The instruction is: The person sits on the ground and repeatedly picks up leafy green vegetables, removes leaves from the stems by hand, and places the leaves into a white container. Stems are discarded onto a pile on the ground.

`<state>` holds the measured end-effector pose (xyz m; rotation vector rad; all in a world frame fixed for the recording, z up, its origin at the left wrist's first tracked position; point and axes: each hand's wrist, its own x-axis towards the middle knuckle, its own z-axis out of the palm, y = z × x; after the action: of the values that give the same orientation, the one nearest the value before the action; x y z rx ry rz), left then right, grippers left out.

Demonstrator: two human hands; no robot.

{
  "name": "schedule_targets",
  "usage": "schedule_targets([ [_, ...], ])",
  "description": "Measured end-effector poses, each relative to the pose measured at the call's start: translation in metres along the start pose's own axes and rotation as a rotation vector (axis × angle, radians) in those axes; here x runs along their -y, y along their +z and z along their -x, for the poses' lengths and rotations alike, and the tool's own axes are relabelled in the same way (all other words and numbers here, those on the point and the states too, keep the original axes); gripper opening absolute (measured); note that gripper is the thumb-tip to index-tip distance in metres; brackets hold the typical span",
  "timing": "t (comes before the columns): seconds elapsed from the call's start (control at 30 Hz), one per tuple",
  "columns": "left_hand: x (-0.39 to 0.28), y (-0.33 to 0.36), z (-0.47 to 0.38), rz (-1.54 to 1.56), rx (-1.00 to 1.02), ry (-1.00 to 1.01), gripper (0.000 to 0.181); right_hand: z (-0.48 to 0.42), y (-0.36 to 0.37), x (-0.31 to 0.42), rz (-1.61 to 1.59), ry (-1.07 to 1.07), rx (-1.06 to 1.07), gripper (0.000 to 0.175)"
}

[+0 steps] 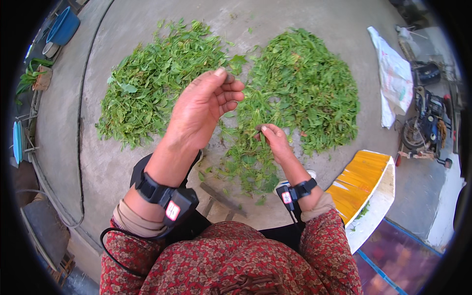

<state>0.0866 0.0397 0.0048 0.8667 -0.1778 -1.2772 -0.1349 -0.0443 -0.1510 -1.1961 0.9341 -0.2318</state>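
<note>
My right hand [276,142] pinches a few green leafy stems [257,117] between thumb and fingers, low over a loose scatter of greens [254,158]. Higher in the view, my left hand [208,99] hovers with its fingers loosely curled and the thumb against the index finger. Its palm shows nothing, but whether something small sits at the fingertips is unclear. Beyond the hands, two broad heaps of picked leafy greens lie on the concrete floor: a left heap [147,84] and a larger, denser right heap [309,88].
A white foam box [383,206] with yellow tape stands at my right, some leaves inside. Past it are a white woven sack [392,73] and a motorcycle [424,129]. A hose [82,92], a blue tub [64,26] and a potted plant [42,77] line the left.
</note>
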Motion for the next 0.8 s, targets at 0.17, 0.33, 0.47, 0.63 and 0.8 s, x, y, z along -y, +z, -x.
schedule_targets([
  [0.17,0.025,0.024,0.004,-0.284,0.066,-0.048,0.020,0.071,0.010,0.084,-0.005,-0.192,-0.025,0.029],
  [0.33,0.060,0.046,0.010,-0.570,0.245,0.084,0.022,0.123,0.010,0.112,0.244,-0.419,-0.075,0.022],
  [0.47,0.069,0.051,0.003,-0.712,0.305,0.105,0.017,0.129,0.007,0.101,0.391,-0.535,-0.126,0.017],
  [0.63,0.047,0.050,-0.010,-0.467,0.109,0.183,0.016,0.118,-0.010,0.081,0.625,-0.253,-0.047,0.019],
  [0.8,0.040,0.048,-0.016,-0.312,0.187,-0.005,0.021,0.120,-0.022,0.079,0.922,-0.429,-0.228,0.023],
])
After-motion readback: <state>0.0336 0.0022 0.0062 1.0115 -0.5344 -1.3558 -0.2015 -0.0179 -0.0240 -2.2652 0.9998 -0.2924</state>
